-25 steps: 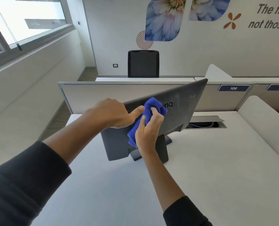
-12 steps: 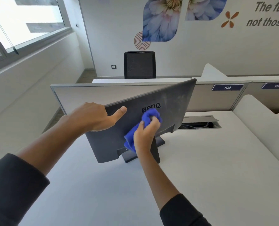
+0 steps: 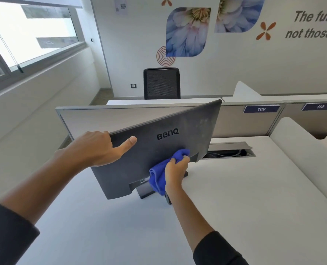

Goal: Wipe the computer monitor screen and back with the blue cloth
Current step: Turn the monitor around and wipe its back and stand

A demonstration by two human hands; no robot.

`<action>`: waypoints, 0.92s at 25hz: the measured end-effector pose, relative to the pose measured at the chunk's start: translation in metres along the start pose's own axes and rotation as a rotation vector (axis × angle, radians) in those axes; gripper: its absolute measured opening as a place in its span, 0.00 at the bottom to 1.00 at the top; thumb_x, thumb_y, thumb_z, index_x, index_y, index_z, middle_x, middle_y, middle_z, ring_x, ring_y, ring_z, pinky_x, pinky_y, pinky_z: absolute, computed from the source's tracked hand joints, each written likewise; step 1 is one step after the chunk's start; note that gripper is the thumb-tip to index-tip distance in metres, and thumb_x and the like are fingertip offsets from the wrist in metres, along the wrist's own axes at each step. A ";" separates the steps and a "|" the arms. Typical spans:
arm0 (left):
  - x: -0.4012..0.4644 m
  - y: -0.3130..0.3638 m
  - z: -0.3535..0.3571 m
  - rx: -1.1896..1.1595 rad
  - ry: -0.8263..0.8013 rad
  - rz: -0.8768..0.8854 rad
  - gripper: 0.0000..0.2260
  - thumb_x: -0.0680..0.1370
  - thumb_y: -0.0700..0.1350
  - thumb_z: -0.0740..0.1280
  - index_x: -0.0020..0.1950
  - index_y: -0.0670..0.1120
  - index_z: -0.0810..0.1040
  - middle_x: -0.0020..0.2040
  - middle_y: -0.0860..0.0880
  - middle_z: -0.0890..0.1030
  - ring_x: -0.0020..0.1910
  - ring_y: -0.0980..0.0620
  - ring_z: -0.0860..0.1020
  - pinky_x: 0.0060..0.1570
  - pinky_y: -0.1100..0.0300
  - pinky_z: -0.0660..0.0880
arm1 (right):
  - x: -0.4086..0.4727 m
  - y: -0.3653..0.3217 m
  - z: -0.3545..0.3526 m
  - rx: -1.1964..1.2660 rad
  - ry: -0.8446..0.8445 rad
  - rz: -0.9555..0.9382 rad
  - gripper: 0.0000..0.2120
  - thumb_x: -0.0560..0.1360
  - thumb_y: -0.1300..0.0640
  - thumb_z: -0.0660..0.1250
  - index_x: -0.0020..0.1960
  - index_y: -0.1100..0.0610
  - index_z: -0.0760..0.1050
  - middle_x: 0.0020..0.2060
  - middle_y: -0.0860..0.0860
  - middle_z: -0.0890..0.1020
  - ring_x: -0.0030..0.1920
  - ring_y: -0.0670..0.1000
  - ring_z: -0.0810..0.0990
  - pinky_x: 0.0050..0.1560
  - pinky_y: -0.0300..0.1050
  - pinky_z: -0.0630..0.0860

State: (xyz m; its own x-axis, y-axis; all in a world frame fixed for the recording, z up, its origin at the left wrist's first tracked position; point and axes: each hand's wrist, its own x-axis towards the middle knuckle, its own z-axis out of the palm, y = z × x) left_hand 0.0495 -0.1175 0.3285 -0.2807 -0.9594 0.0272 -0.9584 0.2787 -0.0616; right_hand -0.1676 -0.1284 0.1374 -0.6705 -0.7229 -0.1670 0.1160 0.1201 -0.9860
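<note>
A dark grey monitor (image 3: 193,127) stands on the white desk (image 3: 235,207) with its back toward me, the brand name showing; its screen is hidden. My left hand (image 3: 99,148) grips the monitor's upper left edge, fingers over the top and thumb lying on the back panel. My right hand (image 3: 175,174) holds the bunched blue cloth (image 3: 158,176) and presses it against the lower back of the monitor, just above the stand, which it partly covers.
A low grey partition (image 3: 101,117) runs behind the monitor, with number plates 109 and 110 to the right. An open cable hatch (image 3: 229,150) sits in the desk right of the monitor. A black chair (image 3: 161,83) stands beyond.
My right hand has slid the blue cloth down from beside the brand name to the lower back near the stand. My left hand keeps its hold on the top edge.
</note>
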 end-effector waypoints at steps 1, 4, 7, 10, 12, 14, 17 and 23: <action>0.000 -0.001 0.001 -0.002 0.003 -0.003 0.54 0.68 0.84 0.38 0.41 0.38 0.81 0.34 0.44 0.82 0.36 0.48 0.79 0.35 0.58 0.66 | -0.007 -0.007 0.005 -0.026 -0.009 -0.164 0.16 0.85 0.65 0.63 0.72 0.60 0.70 0.65 0.54 0.76 0.62 0.54 0.77 0.61 0.44 0.74; 0.004 -0.003 0.002 -0.007 0.006 -0.017 0.54 0.65 0.87 0.36 0.40 0.41 0.78 0.33 0.45 0.81 0.36 0.48 0.79 0.36 0.56 0.67 | 0.004 -0.043 0.013 -0.097 -0.019 -0.666 0.13 0.83 0.65 0.66 0.67 0.60 0.73 0.60 0.49 0.72 0.59 0.48 0.76 0.63 0.33 0.75; 0.005 -0.005 0.005 -0.009 0.019 -0.023 0.53 0.62 0.88 0.34 0.41 0.44 0.75 0.35 0.46 0.80 0.38 0.48 0.78 0.39 0.53 0.69 | 0.044 -0.064 0.004 -0.103 0.065 -0.712 0.13 0.84 0.63 0.66 0.69 0.59 0.75 0.64 0.53 0.75 0.62 0.49 0.77 0.63 0.30 0.73; 0.005 -0.010 0.007 -0.020 0.018 -0.020 0.52 0.62 0.89 0.34 0.42 0.45 0.74 0.35 0.47 0.80 0.38 0.49 0.78 0.40 0.52 0.70 | 0.067 -0.043 -0.013 0.108 0.211 -0.236 0.18 0.86 0.64 0.63 0.76 0.63 0.71 0.69 0.60 0.77 0.69 0.58 0.79 0.65 0.37 0.72; 0.003 -0.011 0.009 -0.019 0.014 -0.023 0.52 0.62 0.88 0.34 0.42 0.45 0.74 0.35 0.47 0.80 0.37 0.49 0.78 0.40 0.53 0.70 | 0.062 -0.016 -0.016 0.174 0.179 0.064 0.19 0.87 0.64 0.61 0.78 0.65 0.68 0.72 0.63 0.76 0.72 0.64 0.77 0.70 0.47 0.73; 0.005 -0.010 0.010 -0.007 0.030 -0.017 0.52 0.62 0.88 0.34 0.42 0.45 0.74 0.35 0.48 0.80 0.37 0.49 0.78 0.40 0.53 0.70 | 0.042 -0.012 -0.011 0.076 0.149 -0.044 0.19 0.88 0.62 0.61 0.78 0.64 0.68 0.72 0.60 0.75 0.72 0.59 0.75 0.69 0.46 0.72; 0.006 -0.012 0.012 -0.001 0.040 -0.026 0.51 0.62 0.88 0.33 0.42 0.46 0.74 0.36 0.48 0.79 0.37 0.51 0.77 0.38 0.55 0.69 | 0.040 -0.047 -0.003 -0.064 0.128 -0.608 0.16 0.87 0.61 0.64 0.74 0.62 0.74 0.63 0.50 0.74 0.60 0.45 0.75 0.59 0.29 0.73; 0.007 -0.015 0.018 0.016 0.050 -0.028 0.51 0.64 0.87 0.31 0.51 0.49 0.73 0.47 0.51 0.79 0.43 0.51 0.78 0.45 0.53 0.70 | 0.124 -0.080 -0.033 -0.003 0.285 -0.375 0.18 0.88 0.61 0.62 0.77 0.58 0.76 0.63 0.57 0.77 0.55 0.50 0.78 0.56 0.36 0.77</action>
State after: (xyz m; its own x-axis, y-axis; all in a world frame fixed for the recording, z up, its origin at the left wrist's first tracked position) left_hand 0.0629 -0.1290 0.3119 -0.2567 -0.9632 0.0790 -0.9650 0.2510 -0.0758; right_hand -0.2839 -0.2052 0.1953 -0.8400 -0.5017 0.2066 -0.1744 -0.1110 -0.9784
